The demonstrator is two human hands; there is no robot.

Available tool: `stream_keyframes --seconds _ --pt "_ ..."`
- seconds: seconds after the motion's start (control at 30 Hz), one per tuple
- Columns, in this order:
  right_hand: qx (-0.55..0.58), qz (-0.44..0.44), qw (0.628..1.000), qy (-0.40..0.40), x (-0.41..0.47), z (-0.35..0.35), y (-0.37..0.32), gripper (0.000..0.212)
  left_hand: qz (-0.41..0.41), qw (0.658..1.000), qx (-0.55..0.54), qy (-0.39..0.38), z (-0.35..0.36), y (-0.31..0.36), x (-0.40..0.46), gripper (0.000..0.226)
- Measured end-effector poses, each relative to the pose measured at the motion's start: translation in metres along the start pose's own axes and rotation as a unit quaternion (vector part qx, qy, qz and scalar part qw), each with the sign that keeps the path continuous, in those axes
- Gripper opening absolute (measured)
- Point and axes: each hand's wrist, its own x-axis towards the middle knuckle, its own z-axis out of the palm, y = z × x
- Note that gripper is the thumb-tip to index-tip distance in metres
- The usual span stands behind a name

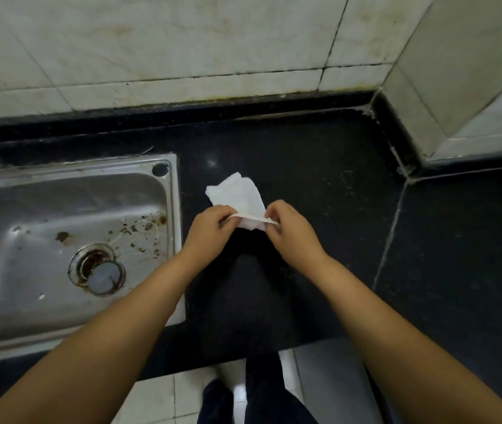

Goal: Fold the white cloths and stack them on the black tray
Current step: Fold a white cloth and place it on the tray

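White cloth point(237, 194) held over the black counter point(320, 179)

Left hand point(210, 229) and right hand point(289, 231) each pinch its near edge — the far part lies on the counter, just right of the steel sink point(60, 209).

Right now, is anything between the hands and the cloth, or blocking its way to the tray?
Nothing is between them: left hand and right hand both pinch the cloth over the counter. No tray is identifiable, so that path can't be judged.
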Motion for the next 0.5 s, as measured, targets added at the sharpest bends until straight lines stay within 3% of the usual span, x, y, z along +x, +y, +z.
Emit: stream_keyframes --seconds 0.3,0.5 --pt "0.077 0.059 0.988 0.118 -0.098 -0.045 -0.002 0.010 0.027 0.996 -0.075 -0.041 -0.039 0.028 -0.039 0.012" --pt "0.071 0.102 0.975 0.182 -0.100 -0.090 0.013 0.007 0.070 0.991 -0.017 -0.116 -0.039 0.057 -0.021 0.013"
